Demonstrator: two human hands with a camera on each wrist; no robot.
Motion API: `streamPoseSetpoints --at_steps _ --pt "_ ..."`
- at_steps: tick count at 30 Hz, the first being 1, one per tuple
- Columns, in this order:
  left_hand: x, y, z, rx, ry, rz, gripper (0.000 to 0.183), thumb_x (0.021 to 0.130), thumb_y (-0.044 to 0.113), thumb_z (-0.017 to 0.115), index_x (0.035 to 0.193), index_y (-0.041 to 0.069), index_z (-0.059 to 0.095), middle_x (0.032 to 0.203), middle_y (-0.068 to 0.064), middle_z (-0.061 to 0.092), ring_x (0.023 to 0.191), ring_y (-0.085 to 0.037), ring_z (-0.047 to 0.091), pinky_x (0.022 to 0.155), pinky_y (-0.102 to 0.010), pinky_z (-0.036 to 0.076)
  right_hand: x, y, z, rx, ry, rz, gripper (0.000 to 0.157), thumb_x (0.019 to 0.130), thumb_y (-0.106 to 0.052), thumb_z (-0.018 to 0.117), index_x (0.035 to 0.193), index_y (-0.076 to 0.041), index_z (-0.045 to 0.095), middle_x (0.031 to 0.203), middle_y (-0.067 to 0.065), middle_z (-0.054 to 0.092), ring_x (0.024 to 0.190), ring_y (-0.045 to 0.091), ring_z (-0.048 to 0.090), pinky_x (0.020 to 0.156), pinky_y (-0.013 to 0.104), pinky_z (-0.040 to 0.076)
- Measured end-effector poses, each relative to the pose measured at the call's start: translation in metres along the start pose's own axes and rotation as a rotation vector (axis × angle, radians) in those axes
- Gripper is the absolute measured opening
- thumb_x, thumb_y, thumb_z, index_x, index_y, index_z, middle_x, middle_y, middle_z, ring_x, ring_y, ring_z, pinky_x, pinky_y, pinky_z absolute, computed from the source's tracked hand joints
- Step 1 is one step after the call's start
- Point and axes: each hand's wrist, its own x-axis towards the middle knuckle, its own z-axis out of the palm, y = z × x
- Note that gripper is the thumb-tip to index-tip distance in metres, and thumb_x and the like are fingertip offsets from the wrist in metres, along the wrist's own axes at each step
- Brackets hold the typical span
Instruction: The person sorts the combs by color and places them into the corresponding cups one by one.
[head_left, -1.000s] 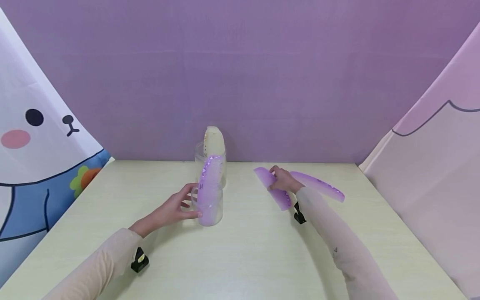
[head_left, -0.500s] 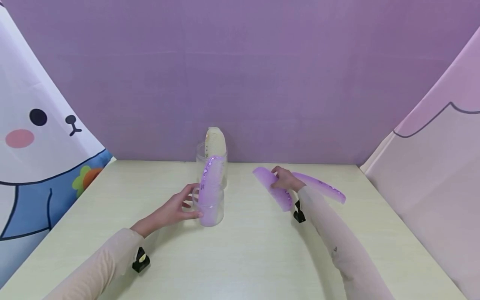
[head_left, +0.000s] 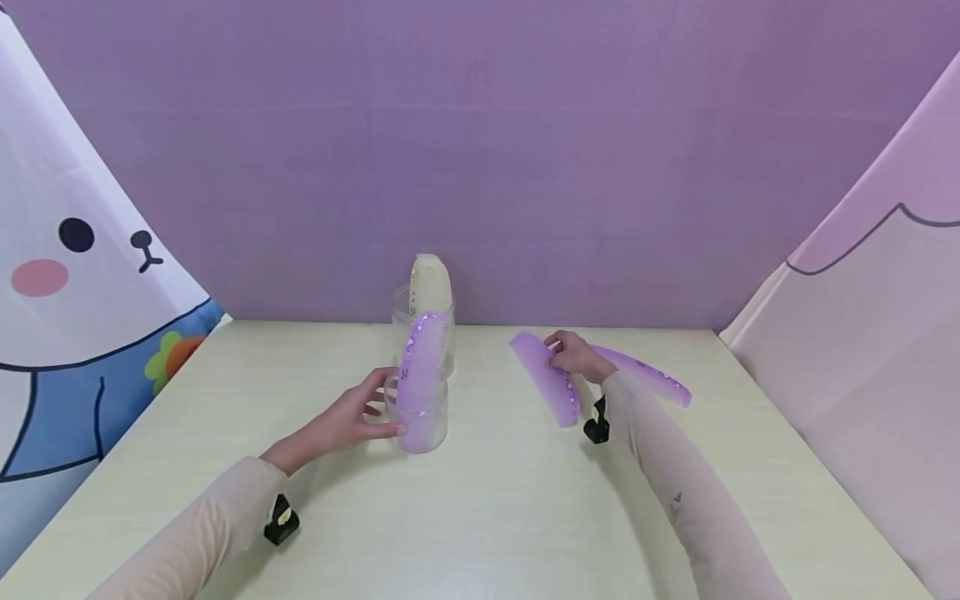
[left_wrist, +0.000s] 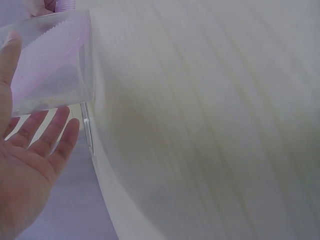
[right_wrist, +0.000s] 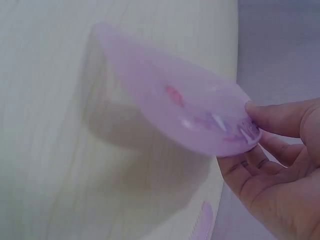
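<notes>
My right hand (head_left: 576, 357) pinches a purple comb (head_left: 544, 385); my left hand (head_left: 352, 417) holds a front cup (head_left: 439, 427)

The purple comb is between my right thumb and fingers, tilted above its shadow on the pale table (head_left: 480, 517); I cannot tell whether its lower edge touches. Pink and purple print shows near the pinched end, too blurred to read. A second comb (head_left: 651, 377), also purple, lies to the right, partly behind my sleeve, its dark marks too small to read. My left thumb and fingers curve round the clear front cup, where a third comb (head_left: 422, 358), purple too, stands leaning slightly, its short dark lettering illegible. Just behind, a clear rear cup (head_left: 401, 307) holds a cream comb (head_left: 432, 285) with tiny, unreadable marks.
</notes>
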Motion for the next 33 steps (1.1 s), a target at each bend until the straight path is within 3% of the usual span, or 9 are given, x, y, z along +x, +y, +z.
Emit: streamPoseSetpoints --at_steps 6,12,24,33 --pt "0.000 -0.001 0.000 0.004 -0.003 0.007 0.080 0.075 0.031 0.075 0.138 0.015 0.028 0.133 -0.015 0.045 0.110 -0.035 0.054 0.083 -0.043 0.052 -0.003 -0.004 0.001 0.079 -0.006 0.005 0.050 0.077 0.007 0.047 0.127 0.006 0.039 0.093 0.010 0.048 0.077 0.016 0.048 0.064 0.022 0.044" --pt "0.001 -0.002 0.000 0.009 -0.002 0.008 0.081 0.075 0.031 0.075 0.138 0.015 0.028 0.133 -0.014 0.045 0.109 -0.034 0.055 0.083 -0.042 0.052 -0.010 -0.013 0.000 0.169 0.010 -0.038 0.045 0.081 0.008 0.045 0.126 0.007 0.037 0.105 0.017 0.047 0.084 0.019 0.049 0.068 0.025 0.045" --pt "0.001 -0.002 0.000 0.008 0.007 0.009 0.080 0.074 0.031 0.076 0.137 0.016 0.029 0.132 -0.014 0.046 0.108 -0.032 0.056 0.082 -0.041 0.052 -0.005 -0.025 0.002 0.417 0.153 -0.052 0.049 0.082 0.009 0.047 0.128 0.004 0.032 0.116 0.016 0.045 0.095 0.020 0.049 0.074 0.026 0.049" --pt "0.001 -0.001 -0.001 -0.001 0.007 0.014 0.080 0.074 0.030 0.076 0.137 0.016 0.029 0.132 -0.014 0.046 0.108 -0.033 0.056 0.082 -0.041 0.052 -0.015 -0.047 0.004 0.601 0.238 -0.139 0.046 0.083 0.009 0.047 0.126 0.003 0.031 0.103 0.007 0.047 0.085 0.013 0.051 0.071 0.023 0.051"
